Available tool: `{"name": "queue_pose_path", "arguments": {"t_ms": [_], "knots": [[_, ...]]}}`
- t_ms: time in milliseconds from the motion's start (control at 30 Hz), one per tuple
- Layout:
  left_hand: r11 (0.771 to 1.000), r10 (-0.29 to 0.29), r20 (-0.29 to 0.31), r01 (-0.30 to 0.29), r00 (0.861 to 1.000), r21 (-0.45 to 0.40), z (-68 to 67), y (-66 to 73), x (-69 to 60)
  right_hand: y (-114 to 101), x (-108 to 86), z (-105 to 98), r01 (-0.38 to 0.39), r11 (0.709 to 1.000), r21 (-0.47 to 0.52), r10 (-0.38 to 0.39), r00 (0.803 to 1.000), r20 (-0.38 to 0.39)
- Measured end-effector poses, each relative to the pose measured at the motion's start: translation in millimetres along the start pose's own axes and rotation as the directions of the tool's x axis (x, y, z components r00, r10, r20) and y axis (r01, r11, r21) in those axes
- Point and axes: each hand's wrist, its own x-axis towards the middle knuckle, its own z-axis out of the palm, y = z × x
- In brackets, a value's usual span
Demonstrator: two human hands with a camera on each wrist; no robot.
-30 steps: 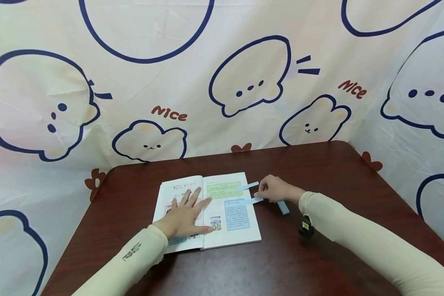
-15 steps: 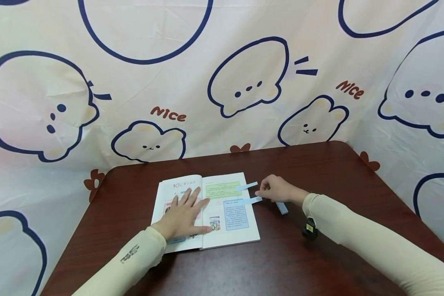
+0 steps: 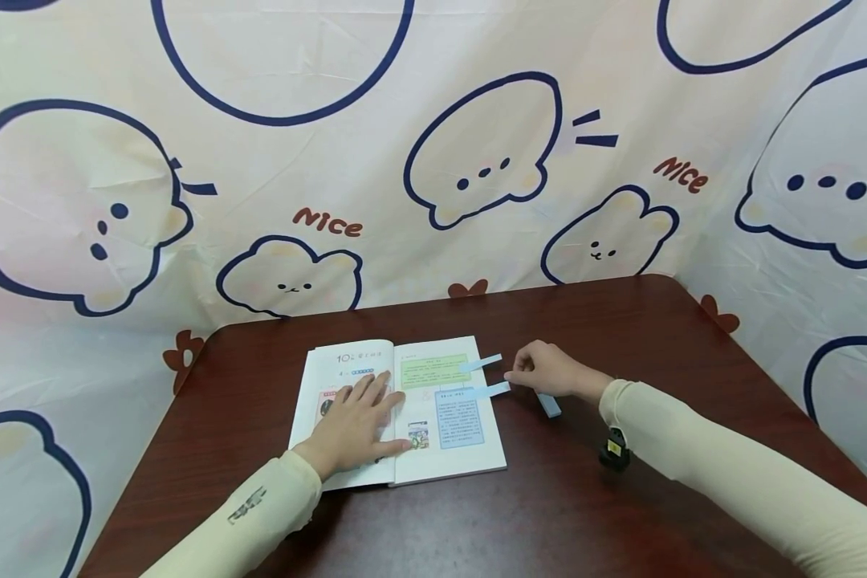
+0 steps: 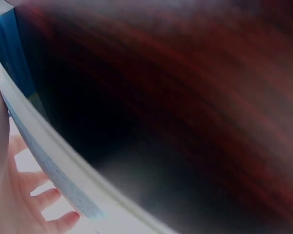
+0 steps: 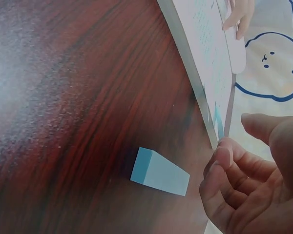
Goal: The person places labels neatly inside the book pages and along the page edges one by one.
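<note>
Head view: the book (image 3: 419,408) lies open on the dark table (image 3: 477,530), toward seven o'clock from the centre of sight. My left hand (image 3: 350,425) rests flat on its left page, gripping nothing, fingers spread toward one o'clock, thumb stretched toward three, across the fold onto the right page.

The upper strip (image 3: 482,364) and the lower strip (image 3: 493,390), both pale blue, jut past the book's edge, one at two o'clock, the other just short of three. My right hand (image 3: 552,371) is just beyond their ends, its fingers bent but loose, holding nothing; from the right wrist, I see the thumb standing apart from them. Whether a fingertip touches the lower strip, I cannot tell.

The block (image 3: 550,405), also blue, lies at six o'clock from that hand, its far end hidden by it. Between four and five o'clock, a black device (image 3: 614,451) hangs under my right sleeve (image 3: 708,449). Behind the table, at twelve o'clock, hangs pale cloth (image 3: 383,177) printed with navy-outlined animals.
</note>
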Motion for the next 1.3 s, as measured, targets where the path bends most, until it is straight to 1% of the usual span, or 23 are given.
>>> {"name": "queue_pose_path", "arguments": {"t_ms": [167, 333, 467, 567, 833, 1000, 1067, 1167, 1300], "knots": [[0.999, 0.038, -0.053, -0.037, 0.998, 0.019, -0.8, 4.5, -1.6, 1, -3.2, 1, 0.006, 1.000, -0.016, -0.006, 1.000, -0.002], [0.997, 0.067, -0.117, -0.061, 0.991, 0.054, -0.8, 10.6, -2.9, 4, -6.4, 1, -0.016, 0.999, -0.038, 0.016, 1.000, -0.018], [0.996, 0.069, -0.157, -0.060, 0.985, 0.060, -1.2, 16.6, -4.2, 5, -10.0, 1, -0.035, 0.999, -0.040, 0.035, 0.999, -0.018], [0.998, 0.059, -0.173, -0.052, 0.983, 0.045, -2.0, 21.2, -5.4, 4, -12.6, 2, -0.044, 0.998, -0.040, 0.043, 0.999, -0.014], [0.999, 0.037, -0.177, -0.042, 0.984, -0.026, -4.4, 31.2, -9.1, 4, -19.4, 6, -0.028, 0.999, -0.041, 0.027, 0.999, -0.019], [0.999, 0.036, -0.186, -0.041, 0.982, -0.024, -4.1, 34.7, -12.3, 6, -23.2, 10, -0.011, 0.999, -0.038, 0.010, 1.000, -0.025], [0.999, 0.031, -0.174, -0.037, 0.984, -0.030, -4.0, 35.9, -13.5, 7, -24.7, 12, -0.011, 0.999, -0.041, 0.010, 1.000, -0.028], [0.998, 0.022, -0.139, -0.029, 0.990, -0.049, -4.9, 38.7, -14.6, 7, -27.1, 14, -0.018, 0.999, -0.051, 0.016, 0.999, -0.029], [0.999, 0.019, -0.100, -0.023, 0.995, -0.037, -5.2, 43.3, -14.4, 5, -30.1, 17, -0.028, 0.998, -0.058, 0.027, 0.999, -0.024]]}}
